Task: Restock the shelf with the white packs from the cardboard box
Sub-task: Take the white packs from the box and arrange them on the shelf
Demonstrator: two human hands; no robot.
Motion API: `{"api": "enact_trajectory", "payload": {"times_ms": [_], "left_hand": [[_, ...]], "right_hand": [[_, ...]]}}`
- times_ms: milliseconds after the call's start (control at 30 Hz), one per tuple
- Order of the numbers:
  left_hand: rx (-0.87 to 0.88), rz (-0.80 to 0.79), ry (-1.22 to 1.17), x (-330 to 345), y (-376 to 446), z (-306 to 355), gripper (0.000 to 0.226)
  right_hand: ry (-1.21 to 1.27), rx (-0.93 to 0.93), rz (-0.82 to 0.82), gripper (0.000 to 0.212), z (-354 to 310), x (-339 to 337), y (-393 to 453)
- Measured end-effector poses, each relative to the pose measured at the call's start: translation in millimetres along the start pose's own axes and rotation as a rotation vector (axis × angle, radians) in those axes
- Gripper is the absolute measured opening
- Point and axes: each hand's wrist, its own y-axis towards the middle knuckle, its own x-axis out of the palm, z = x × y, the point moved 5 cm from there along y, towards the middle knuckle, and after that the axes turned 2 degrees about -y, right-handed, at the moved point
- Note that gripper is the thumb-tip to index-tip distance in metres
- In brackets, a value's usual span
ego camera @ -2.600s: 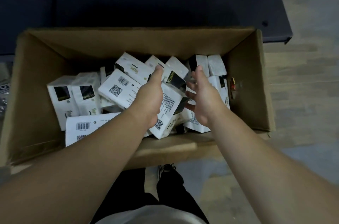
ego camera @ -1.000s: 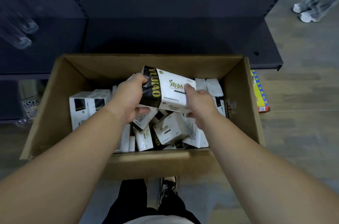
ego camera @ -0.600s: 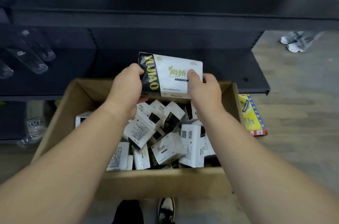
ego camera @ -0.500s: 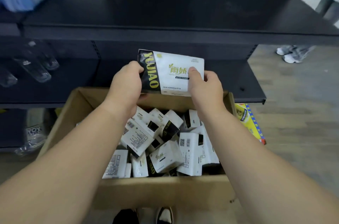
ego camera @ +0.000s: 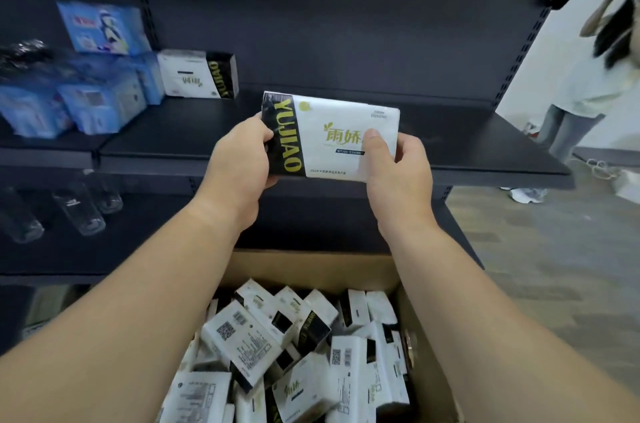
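Note:
A white pack (ego camera: 332, 124) with a black band reading YUJIAO is held up in front of the dark shelf board (ego camera: 467, 142). My left hand (ego camera: 239, 166) grips its black left end. My right hand (ego camera: 394, 173) grips its right end, thumb on the front face. Below, the cardboard box (ego camera: 426, 336) holds several more white packs (ego camera: 249, 343) lying in a jumble. One white pack (ego camera: 199, 74) stands on the shelf at the back left.
Blue packs (ego camera: 100, 83) fill the shelf's left part. Clear glasses (ego camera: 83, 211) stand on the lower shelf at the left. A person in a white top (ego camera: 595, 83) stands at the right beyond the shelf end.
Both hands took a white pack out of the box and lifted it to shelf height. The view tilted up from the box to the shelf.

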Motion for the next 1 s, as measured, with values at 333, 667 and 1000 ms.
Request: {"api": "enact_trajectory", "payload": {"times_ms": [333, 667, 1000], "left_hand": [[0.028, -0.037, 0.028, -27.9, 37.5, 33.2, 0.030], [-0.068, -0.029, 0.111, -55.5, 85.2, 32.0, 0.015], [-0.033, 0.013, 0.229, -44.0, 151.1, 14.6, 0.019]], "right_hand": [[0.023, -0.067, 0.046, 0.019, -29.7, 39.7, 12.7], [0.004, -0.008, 0.066, 0.021, -22.1, 86.3, 30.1], [0.023, 0.060, -0.018, 0.025, 1.9, 117.9, 87.8]]}}
